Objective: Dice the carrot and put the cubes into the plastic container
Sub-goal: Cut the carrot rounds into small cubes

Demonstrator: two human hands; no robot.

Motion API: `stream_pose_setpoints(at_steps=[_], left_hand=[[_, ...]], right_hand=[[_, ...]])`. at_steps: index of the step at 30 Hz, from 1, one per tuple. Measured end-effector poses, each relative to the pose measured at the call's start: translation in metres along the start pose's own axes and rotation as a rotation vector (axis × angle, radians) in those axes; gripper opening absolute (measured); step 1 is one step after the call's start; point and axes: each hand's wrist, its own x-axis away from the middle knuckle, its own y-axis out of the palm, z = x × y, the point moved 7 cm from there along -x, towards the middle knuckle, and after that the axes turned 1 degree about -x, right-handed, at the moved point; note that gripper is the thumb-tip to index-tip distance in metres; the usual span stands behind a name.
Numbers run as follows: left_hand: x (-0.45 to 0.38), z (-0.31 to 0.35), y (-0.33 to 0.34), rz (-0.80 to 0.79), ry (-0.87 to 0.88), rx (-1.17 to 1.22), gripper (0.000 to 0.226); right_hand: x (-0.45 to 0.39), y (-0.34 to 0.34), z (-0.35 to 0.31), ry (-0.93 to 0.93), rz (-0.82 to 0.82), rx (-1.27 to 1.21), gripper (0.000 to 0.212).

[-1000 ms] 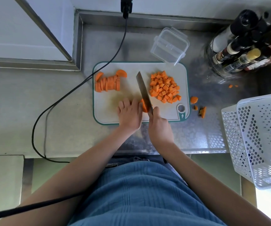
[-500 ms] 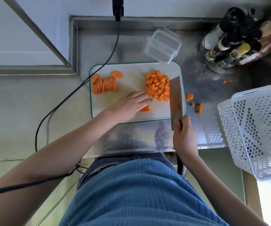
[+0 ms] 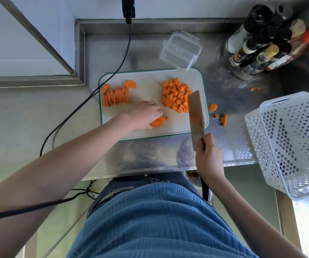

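Two hands have parted since a second ago: the right hand [image 3: 208,157] grips the cleaver [image 3: 196,116] beside the cube pile [image 3: 176,95], while the left hand [image 3: 143,114] curls over a carrot piece [image 3: 157,122] on the cutting board [image 3: 150,133]; dicing pauses, plastic container [image 3: 180,50] unfilled.
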Motion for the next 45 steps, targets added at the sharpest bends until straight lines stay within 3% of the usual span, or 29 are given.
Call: stream_pose_setpoints(at_steps=[6,12,19,27,32,38,45], left_hand=[[0.016,-0.006,0.000,0.095,-0.194,0.157,0.037],[0.032,-0.003,0.017,0.267,-0.380,0.454,0.051],[0.045,0.007,0.025,0.369,-0.442,0.532,0.073],[0.049,-0.003,0.024,0.451,-0.518,0.679,0.041],[0.050,-0.001,0.024,0.470,-0.550,0.683,0.039],[0.046,0.000,0.027,0.440,-0.532,0.674,0.050],[0.051,0.001,0.025,0.473,-0.532,0.671,0.034]], right_hand=[[-0.006,0.022,-0.012,-0.029,-0.097,0.071,0.018],[-0.014,0.051,-0.032,-0.039,-0.136,0.143,0.016],[-0.014,0.056,-0.047,-0.090,-0.137,0.174,0.012],[-0.023,0.064,-0.049,-0.158,-0.193,0.318,0.016],[-0.024,0.064,-0.050,-0.182,-0.171,0.363,0.018],[-0.042,0.053,-0.060,-0.224,-0.147,0.200,0.019],[-0.072,0.051,-0.073,-0.285,-0.259,0.235,0.014]])
